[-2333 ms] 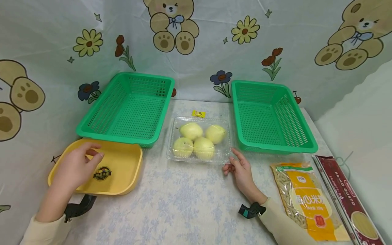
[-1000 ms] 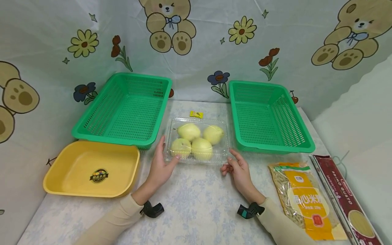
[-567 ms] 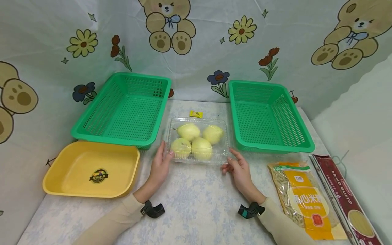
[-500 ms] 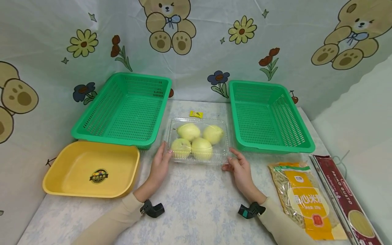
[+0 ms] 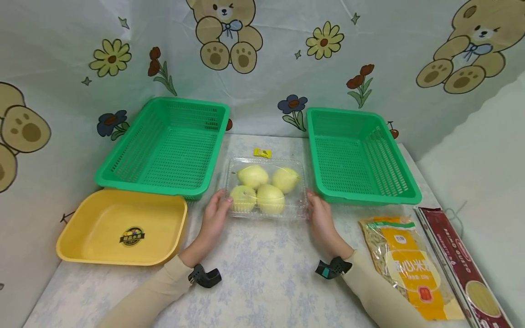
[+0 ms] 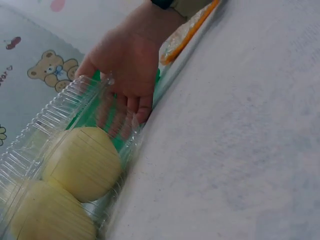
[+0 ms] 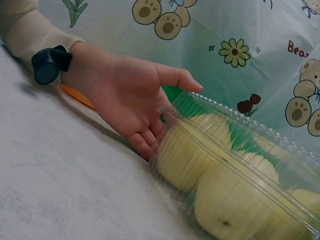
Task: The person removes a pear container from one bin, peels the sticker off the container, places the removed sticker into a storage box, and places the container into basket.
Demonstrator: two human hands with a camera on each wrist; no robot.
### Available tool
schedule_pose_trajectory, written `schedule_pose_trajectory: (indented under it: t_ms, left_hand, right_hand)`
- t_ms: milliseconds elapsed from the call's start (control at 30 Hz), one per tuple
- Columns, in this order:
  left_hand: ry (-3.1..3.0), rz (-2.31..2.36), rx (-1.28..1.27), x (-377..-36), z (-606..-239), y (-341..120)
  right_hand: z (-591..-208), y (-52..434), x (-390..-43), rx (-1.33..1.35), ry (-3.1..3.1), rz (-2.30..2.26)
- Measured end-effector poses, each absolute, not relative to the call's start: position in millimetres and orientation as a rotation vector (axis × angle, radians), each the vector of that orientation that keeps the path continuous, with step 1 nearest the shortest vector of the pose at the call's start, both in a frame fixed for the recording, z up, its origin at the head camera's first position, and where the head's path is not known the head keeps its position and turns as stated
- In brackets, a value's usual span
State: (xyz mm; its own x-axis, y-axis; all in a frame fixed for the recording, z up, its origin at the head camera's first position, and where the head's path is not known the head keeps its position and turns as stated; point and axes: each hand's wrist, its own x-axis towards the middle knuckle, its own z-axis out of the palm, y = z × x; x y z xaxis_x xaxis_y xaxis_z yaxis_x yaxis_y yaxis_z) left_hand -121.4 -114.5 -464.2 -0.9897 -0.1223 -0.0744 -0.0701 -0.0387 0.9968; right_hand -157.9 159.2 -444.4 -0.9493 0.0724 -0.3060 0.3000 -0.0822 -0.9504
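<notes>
A clear plastic clamshell box (image 5: 293,207) sits mid-table with several pale yellow-green pears (image 5: 270,199) inside. My left hand (image 5: 214,216) grips its left end near the front corner. The right wrist view shows that left hand (image 7: 125,92) with its thumb at the top rim and its fingers bent at the lower side. At the opposite end my right hand (image 5: 321,221) holds the box's right edge. In the left wrist view the right hand's fingers (image 6: 119,112) show through the clear plastic, against the end wall.
Green baskets stand at the back left (image 5: 100,177) and back right (image 5: 410,193). A yellow tray (image 5: 94,237) lies left of my left hand. A small yellow packet (image 5: 262,153) lies behind the box. To the right are a pasta bag (image 5: 414,269) and a dark red spaghetti pack (image 5: 459,255).
My left hand has moved from over the yellow tray to the box's left end. More recently my right hand has closed in against the right edge. The box stays in place.
</notes>
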Motion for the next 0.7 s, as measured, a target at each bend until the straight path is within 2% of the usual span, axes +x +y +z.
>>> schedule_pose_trajectory:
  t_ms: [300, 700]
  left_hand:
    - [-2.055, -2.366, 0.334, -127.0, -457.8, -110.4]
    - [-2.034, -2.326, 0.275, -124.8, -462.8, -111.8]
  right_hand:
    - [-449.7, 156.7, -161.4, 0.457, 1.917, -2.289]
    - [-460.8, 154.0, -156.9, 0.340, 2.037, -2.349]
